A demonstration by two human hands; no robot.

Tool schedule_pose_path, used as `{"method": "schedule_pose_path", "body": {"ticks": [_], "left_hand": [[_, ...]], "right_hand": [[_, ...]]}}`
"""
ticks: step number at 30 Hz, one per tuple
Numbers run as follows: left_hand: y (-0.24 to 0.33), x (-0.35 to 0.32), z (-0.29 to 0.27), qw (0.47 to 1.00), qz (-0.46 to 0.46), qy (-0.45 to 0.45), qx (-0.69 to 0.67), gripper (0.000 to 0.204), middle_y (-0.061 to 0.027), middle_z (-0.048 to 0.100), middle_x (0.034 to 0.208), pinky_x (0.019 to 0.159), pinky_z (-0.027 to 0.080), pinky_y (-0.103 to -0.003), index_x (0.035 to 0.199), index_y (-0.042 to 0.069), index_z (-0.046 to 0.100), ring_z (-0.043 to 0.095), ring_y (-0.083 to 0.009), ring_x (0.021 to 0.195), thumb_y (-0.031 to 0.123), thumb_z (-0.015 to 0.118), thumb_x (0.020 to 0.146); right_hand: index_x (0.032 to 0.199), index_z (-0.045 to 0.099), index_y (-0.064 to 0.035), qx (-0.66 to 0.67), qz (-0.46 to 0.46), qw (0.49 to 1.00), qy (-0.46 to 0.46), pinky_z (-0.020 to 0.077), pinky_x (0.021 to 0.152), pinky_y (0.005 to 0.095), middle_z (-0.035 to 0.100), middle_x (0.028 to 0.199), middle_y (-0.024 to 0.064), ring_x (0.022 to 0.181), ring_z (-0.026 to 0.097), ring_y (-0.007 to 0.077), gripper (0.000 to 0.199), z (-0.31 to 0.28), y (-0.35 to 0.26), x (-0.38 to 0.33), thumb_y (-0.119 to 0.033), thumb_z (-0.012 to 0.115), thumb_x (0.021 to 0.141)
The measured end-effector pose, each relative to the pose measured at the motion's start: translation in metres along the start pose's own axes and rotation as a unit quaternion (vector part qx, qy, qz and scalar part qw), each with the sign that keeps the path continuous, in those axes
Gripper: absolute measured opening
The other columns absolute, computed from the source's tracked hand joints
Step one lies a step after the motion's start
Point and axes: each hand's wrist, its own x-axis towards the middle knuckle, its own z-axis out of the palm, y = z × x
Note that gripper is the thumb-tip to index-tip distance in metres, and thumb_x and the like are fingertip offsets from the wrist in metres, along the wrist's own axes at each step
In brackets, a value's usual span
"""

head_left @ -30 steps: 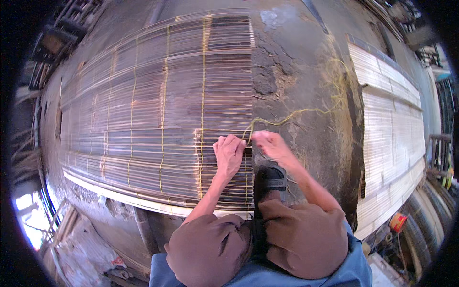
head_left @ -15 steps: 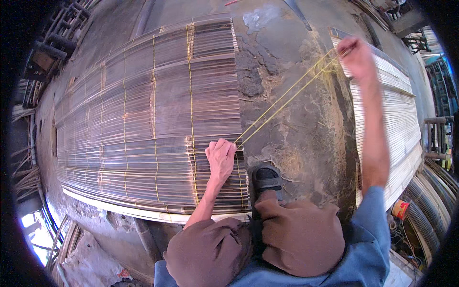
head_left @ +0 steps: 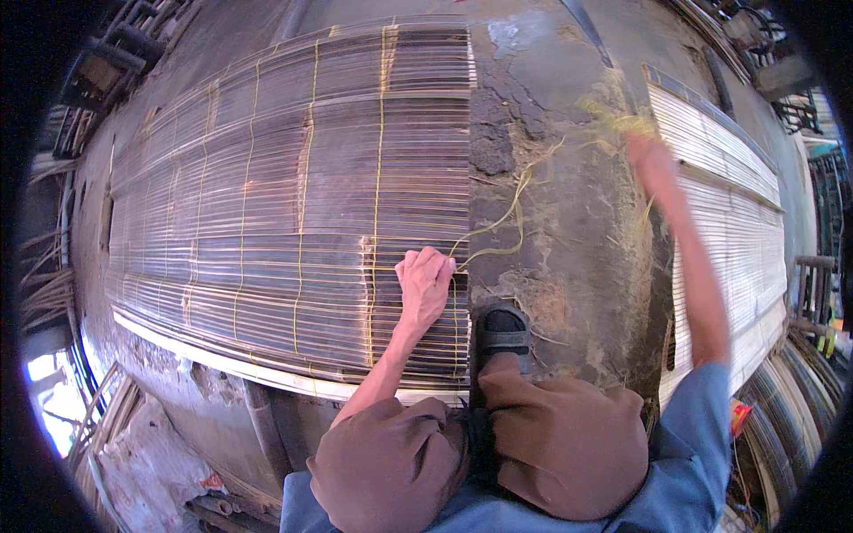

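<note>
A wide mat of thin slats (head_left: 418,178), tied with rows of yellow string, lies on the floor to my left. My left hand (head_left: 424,282) is closed in a pinch at the mat's right edge, where yellow string (head_left: 518,213) comes out from the fingers. What else sits under those fingertips is hidden. Out to the right, my right hand (head_left: 656,169) is smeared by motion and appears closed on a loose tangle of the same string, which fans out blurred beside the fingertips. Between both hands the strands hang slack in curves.
A second, paler slatted mat (head_left: 733,213) lies at the right, with dark curved slatted pieces (head_left: 791,391) near it. My sandalled foot (head_left: 504,333) stands on the cracked floor (head_left: 569,284) between the mats. Poles and bamboo (head_left: 124,400) line the left side.
The string was taut between my hands and now sags loose. My right hand has dropped a little closer. The left hand stays pinched at the mat's edge while the view has shifted slightly.
</note>
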Motion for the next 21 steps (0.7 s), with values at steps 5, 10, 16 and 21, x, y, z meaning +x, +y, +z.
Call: {"method": "schedule_pose_path", "body": {"ticks": [5, 10, 16, 21], "left_hand": [[0.013, 0.013, 0.025, 0.999, 0.01, -0.033, -0.037, 0.016, -0.0006, 0.059, 0.087, 0.085, 0.034, -0.041, 0.082, 0.01, 0.066, 0.051, -0.0235, 0.087, 0.021, 0.064, 0.094], [0.012, 0.013, 0.022, 0.998, 0.015, -0.028, -0.045, 0.016, -0.0008, 0.06, 0.088, 0.084, 0.034, -0.04, 0.083, 0.011, 0.066, 0.051, -0.0238, 0.087, 0.022, 0.064, 0.094], [0.013, 0.014, 0.024, 0.999, 0.025, -0.011, -0.019, 0.014, -0.0005, 0.061, 0.09, 0.082, 0.035, -0.04, 0.084, 0.011, 0.067, 0.052, -0.0235, 0.087, 0.023, 0.066, 0.092], [0.01, 0.01, 0.017, 1.0, 0.021, -0.017, -0.016, 0.013, -0.0001, 0.061, 0.089, 0.082, 0.036, -0.041, 0.084, 0.011, 0.067, 0.053, -0.0235, 0.086, 0.021, 0.065, 0.092]], "right_hand": [[0.153, 0.035, -0.005, 0.339, 0.025, 0.937, 0.083, 0.0471, 0.103, 0.0502, 0.056, 0.138, 0.0266, 0.124, 0.056, 0.0434, 0.063, 0.055, -0.103, -0.103, -0.023, 0.058, 0.098], [0.153, 0.032, -0.0012, 0.332, 0.107, 0.932, -0.102, 0.0461, 0.104, 0.0484, 0.061, 0.129, 0.0294, 0.119, 0.057, 0.0482, 0.068, 0.058, -0.174, -0.159, -0.033, 0.057, 0.099], [0.133, 0.059, -0.0038, 0.266, 0.116, 0.955, -0.062, 0.0539, 0.088, 0.0496, 0.071, 0.107, 0.0227, 0.099, 0.068, 0.0415, 0.049, 0.046, -0.113, -0.147, -0.039, 0.055, 0.1], [0.114, 0.071, -0.0025, 0.628, -0.003, 0.702, -0.336, 0.0545, 0.075, 0.0338, 0.072, 0.085, 0.0097, 0.08, 0.068, 0.017, 0.033, 0.028, -0.182, -0.175, -0.03, 0.057, 0.101]]}}
